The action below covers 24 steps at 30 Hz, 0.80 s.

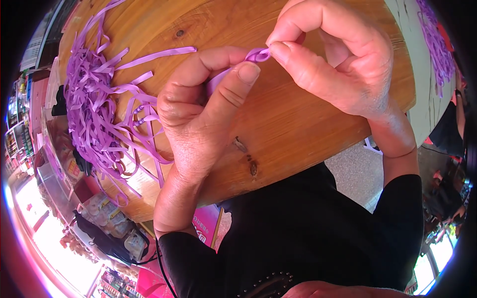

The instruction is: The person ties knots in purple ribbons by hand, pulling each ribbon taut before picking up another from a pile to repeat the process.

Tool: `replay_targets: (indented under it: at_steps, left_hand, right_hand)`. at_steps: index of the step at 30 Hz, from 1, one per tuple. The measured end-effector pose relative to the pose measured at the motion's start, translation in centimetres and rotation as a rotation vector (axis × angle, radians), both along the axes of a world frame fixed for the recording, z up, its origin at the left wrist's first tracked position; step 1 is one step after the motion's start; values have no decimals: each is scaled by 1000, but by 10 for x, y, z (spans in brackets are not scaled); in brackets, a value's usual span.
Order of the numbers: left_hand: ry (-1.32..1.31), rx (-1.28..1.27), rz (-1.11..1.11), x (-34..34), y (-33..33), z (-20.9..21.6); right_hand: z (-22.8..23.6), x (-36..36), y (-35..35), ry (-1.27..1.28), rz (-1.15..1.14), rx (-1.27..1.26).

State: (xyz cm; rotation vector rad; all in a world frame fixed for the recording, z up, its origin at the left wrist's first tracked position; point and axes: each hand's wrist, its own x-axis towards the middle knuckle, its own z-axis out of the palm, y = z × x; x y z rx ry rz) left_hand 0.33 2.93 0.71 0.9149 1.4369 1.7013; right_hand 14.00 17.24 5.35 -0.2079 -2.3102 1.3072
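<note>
Above the wooden table (298,134), both of my hands meet at a looped purple ribbon (258,54). My left hand (203,99) is closed, pinching the ribbon between thumb and forefinger, and a length of it runs back into the palm. My right hand (338,59) pinches the loop's other end between thumb and fingertip; the very end is hidden by those fingers. To the left of my left hand lies a large tangled pile of purple ribbons (92,94), with loose strands reaching toward my wrist.
A pale marbled surface (417,64) adjoins the table's right side, with another bunch of purple ribbons (437,44) on it. Clear plastic containers (107,213) stand beyond the left edge. Another person's arm (460,109) shows at far right.
</note>
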Motion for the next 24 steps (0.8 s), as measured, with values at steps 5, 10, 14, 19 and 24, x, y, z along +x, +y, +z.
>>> replay_targets:
  at_steps: [5, 10, 14, 19, 24]
  left_hand:
    - [32, -3, 44, 1, 0, 7]
    - [50, -51, 88, 3, 1, 13]
    - [60, -43, 86, 2, 1, 10]
    - [17, -97, 79, 8, 4, 17]
    - [-15, -86, -25, 5, 2, 14]
  right_hand:
    - [-9, 2, 2, 66, -11, 64]
    - [-22, -4, 8, 214, 22, 143]
    - [-24, -8, 13, 304, 67, 229]
    - [-17, -4, 17, 274, 76, 281]
    - [-18, -1, 16, 232, 77, 282]
